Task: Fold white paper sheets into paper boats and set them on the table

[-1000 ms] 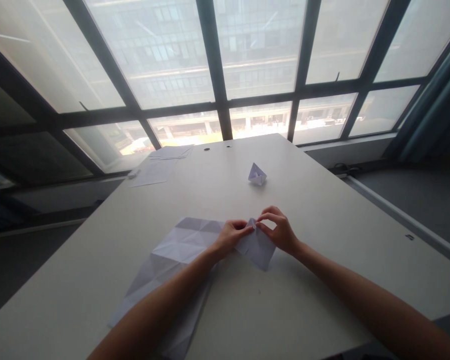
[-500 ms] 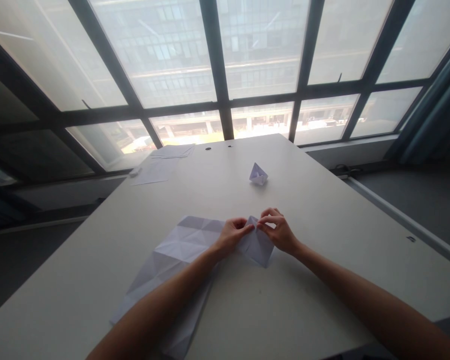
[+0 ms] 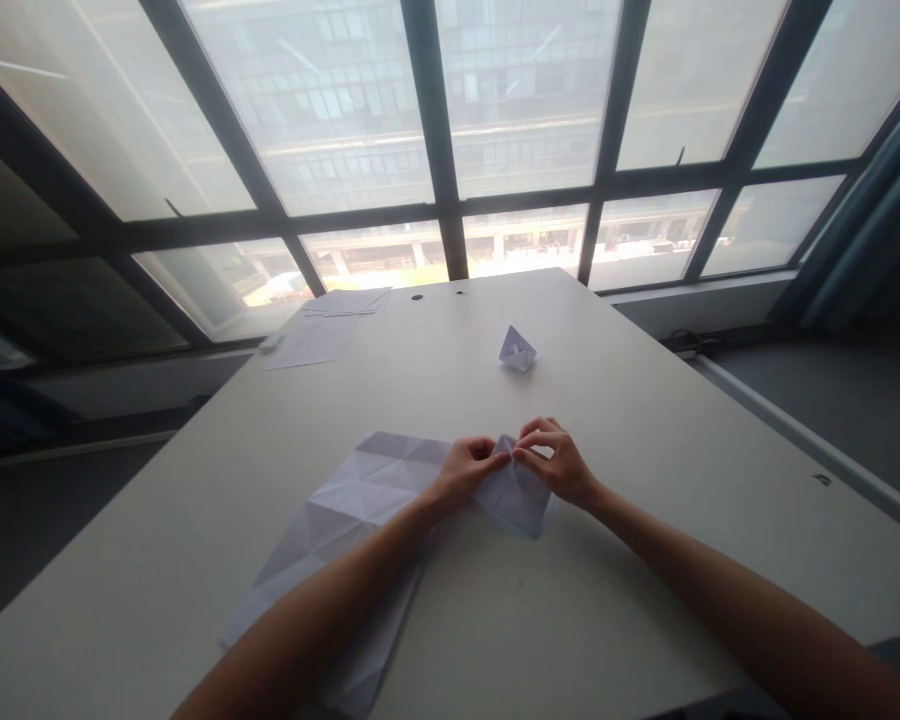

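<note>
Between my hands is a folded sheet of white paper [image 3: 520, 500], diamond-shaped, with one corner pointing down toward me. My left hand [image 3: 469, 468] pinches its upper left edge, thumb on top. Thumb and fingertips of my right hand [image 3: 559, 462] close on the upper right edge, close to the left thumb. A larger creased sheet of paper [image 3: 367, 480] lies flat on the table, partly hidden under my left forearm. Farther off, a small folded paper boat [image 3: 517, 350] stands on the tabletop.
The white table [image 3: 630, 600] stretches away toward large windows. Several loose sheets of paper [image 3: 307, 342] lie at its far left, with a small white object [image 3: 271, 343] beside them at the edge. A blue curtain [image 3: 844, 260] hangs at the right.
The folded paper has tilted slightly, its lower corner shifting a little to the right. Both hands keep their pinch in almost the same place.
</note>
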A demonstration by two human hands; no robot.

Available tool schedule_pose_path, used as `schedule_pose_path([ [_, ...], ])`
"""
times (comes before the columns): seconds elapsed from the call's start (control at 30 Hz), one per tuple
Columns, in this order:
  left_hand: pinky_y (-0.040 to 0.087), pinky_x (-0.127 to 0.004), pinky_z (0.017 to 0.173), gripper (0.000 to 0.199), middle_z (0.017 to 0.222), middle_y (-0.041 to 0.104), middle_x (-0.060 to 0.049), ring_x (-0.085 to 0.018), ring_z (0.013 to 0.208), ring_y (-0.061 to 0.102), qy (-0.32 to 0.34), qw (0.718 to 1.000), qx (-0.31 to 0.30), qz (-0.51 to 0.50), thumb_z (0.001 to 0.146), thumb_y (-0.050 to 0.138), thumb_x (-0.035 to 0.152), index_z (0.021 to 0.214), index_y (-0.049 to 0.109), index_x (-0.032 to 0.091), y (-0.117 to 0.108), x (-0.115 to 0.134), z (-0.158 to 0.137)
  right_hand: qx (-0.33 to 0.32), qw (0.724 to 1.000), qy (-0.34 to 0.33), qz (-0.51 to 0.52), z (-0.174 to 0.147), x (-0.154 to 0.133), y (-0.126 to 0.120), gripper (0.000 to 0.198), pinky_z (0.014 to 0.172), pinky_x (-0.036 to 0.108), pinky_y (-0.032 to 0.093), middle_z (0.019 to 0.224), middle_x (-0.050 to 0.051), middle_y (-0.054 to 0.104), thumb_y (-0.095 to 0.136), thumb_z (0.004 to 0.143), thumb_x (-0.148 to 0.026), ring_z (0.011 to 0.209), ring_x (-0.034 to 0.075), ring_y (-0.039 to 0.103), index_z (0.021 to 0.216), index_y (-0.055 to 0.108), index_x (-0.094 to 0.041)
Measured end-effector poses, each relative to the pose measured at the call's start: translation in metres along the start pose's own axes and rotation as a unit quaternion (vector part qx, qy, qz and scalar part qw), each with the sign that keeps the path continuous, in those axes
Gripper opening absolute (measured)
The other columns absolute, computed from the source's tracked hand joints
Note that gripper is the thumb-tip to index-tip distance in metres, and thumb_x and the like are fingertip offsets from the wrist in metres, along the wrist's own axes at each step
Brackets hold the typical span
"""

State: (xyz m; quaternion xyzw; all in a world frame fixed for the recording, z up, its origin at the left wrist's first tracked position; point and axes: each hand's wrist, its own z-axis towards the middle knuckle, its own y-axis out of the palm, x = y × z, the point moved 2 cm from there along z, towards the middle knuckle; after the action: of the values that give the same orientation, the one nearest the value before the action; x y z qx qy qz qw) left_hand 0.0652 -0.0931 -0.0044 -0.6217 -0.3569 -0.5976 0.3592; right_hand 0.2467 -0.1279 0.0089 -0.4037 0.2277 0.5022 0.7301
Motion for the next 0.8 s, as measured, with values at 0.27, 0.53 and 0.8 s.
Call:
schedule_pose_path([
  [0.27, 0.038, -0.022, 0.056, 0.042, 0.075, 0.066, -0.004, -0.013, 0.063, 0.056, 0.002, 1.000, -0.015, -0.022, 0.072, 0.077, 0.047, 0.089, 0.072, 0.009, 0.0011, -0.0001, -0.0001, -0.003, 1.000, 0.003, -0.007, 0.0008, -0.0035, -0.0005, 0.013, 0.087, 0.040, 0.044, 0.086, 0.005, 0.065, 0.066, 0.085, -0.029, 0.090, 0.023, 0.056, 0.073, 0.070, -0.024],
  [0.53, 0.040, -0.023, 0.058, 0.040, 0.078, 0.067, -0.005, -0.015, 0.066, 0.058, 0.017, 0.999, -0.028, -0.002, 0.076, 0.074, 0.046, 0.091, 0.072, 0.009, 0.0041, 0.0016, 0.0000, 0.019, 1.000, 0.011, 0.012, 0.0030, -0.0040, -0.0050, 0.013, 0.088, 0.040, 0.043, 0.089, 0.005, 0.064, 0.062, 0.084, -0.023, 0.093, 0.023, 0.057, 0.071, 0.065, -0.022],
  [0.8, 0.039, -0.023, 0.060, 0.039, 0.073, 0.066, -0.004, -0.016, 0.067, 0.057, 0.022, 0.999, -0.029, 0.015, 0.077, 0.072, 0.046, 0.091, 0.073, 0.010, 0.0073, 0.0037, 0.0025, -0.028, 0.998, 0.016, 0.053, 0.0022, -0.0036, -0.0028, 0.013, 0.091, 0.038, 0.042, 0.094, 0.006, 0.064, 0.061, 0.085, -0.023, 0.097, 0.022, 0.057, 0.073, 0.067, -0.020],
])
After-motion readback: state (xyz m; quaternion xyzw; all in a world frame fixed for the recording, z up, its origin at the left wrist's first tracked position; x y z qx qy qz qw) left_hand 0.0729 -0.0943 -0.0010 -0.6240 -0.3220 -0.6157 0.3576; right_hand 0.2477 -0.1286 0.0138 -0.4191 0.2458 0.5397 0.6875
